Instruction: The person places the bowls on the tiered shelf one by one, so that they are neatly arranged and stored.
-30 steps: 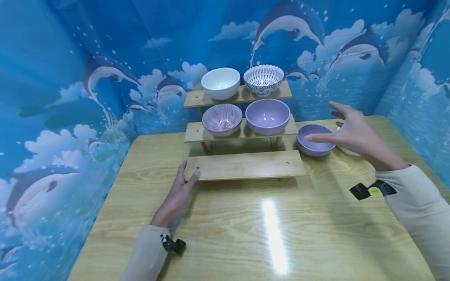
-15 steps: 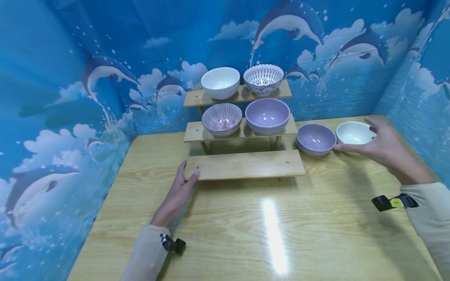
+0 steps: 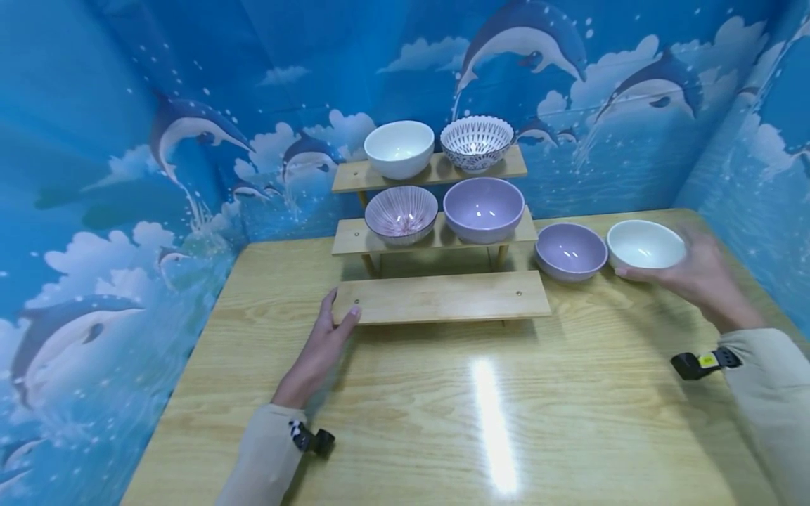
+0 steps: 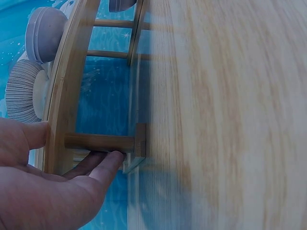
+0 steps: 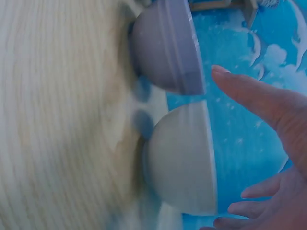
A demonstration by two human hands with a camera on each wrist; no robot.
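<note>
Six ceramic bowls are seen about a three-tiered wooden step shelf (image 3: 441, 298) standing at the far middle of the pale wooden tabletop (image 3: 443, 414). On the top step a plain white bowl (image 3: 399, 149) and a white bowl with a dark radiating pattern (image 3: 477, 143) are set side by side; on the middle step a pink-striped bowl (image 3: 401, 214) and a glossy lilac bowl (image 3: 484, 209) are likewise paired. The lowest step carries nothing.

Toward the far right corner of the tabletop, a smaller lilac bowl (image 3: 571, 251) and a small white bowl (image 3: 645, 244) are placed just beside each other, apart from the shelf. The right hand (image 3: 699, 275) is cupped about the small white bowl: in the head view the thumb is laid along its near side and the fingers are wrapped behind it, seemingly to take it by the wall and rim. In the right wrist view the fingers (image 5: 254, 98) are seen spread beside the bowl, and firm contact cannot be told there, so the grasp is judged as just closing. The bowl is resting on the tabletop.

The left hand (image 3: 319, 351) is laid flat at the near left corner of the lowest step, with its thumb on top of the board and its straight fingers (image 4: 103, 167) tucked under it beside the support leg, apparently so that the shelf is steadied.
</note>
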